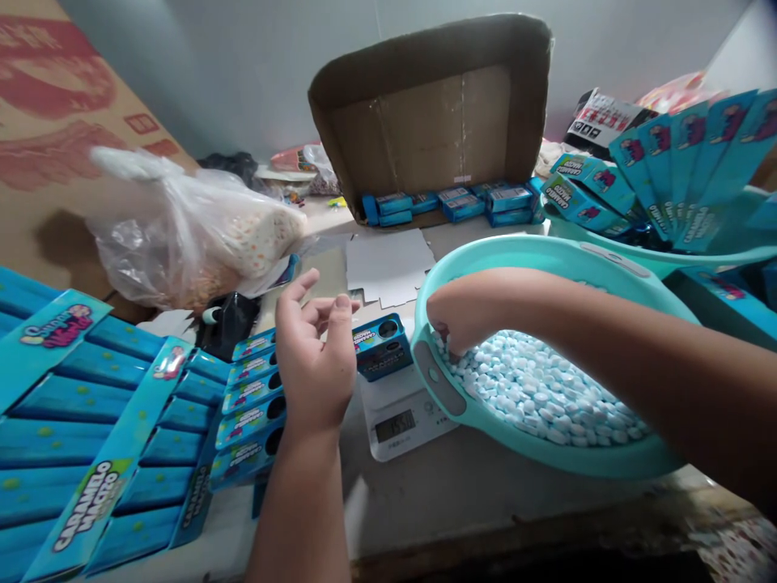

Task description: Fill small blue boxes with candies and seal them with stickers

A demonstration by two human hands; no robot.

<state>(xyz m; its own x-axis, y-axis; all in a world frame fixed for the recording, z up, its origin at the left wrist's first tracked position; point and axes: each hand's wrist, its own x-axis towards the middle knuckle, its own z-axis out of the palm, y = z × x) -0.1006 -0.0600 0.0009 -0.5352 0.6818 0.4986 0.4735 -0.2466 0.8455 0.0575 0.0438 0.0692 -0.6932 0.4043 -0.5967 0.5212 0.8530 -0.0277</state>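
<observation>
1. Count: one scale [404, 405] on the table [486, 486], with one small blue box [382, 346] standing on its platform. One teal basin [437, 380] sits just right of the scale, filled with small white-blue candies [546, 389], too many to count.
2. Count: five small boxes in a row [252, 405] lie left of the scale. One open carton [437, 121] at the back holds about eight more boxes, stacked in two layers.
3. Count: one plastic bag [194, 227] lies at rear left. A second basin [668, 259] at right carries flat blue packs.
4. Left hand [316, 356]: raised over the box row, back toward the camera, fingers loosely curled and half open, thumb and forefinger near each other. It holds nothing visible.
5. Right hand [461, 316]: forearm reaches in from the right across the basin rim, fingers bent down into the candies. Whether it has closed on any cannot be told.
6. Position: the box on the scale stands just right of the left hand's fingertips, apart from them, and left of the right hand.
</observation>
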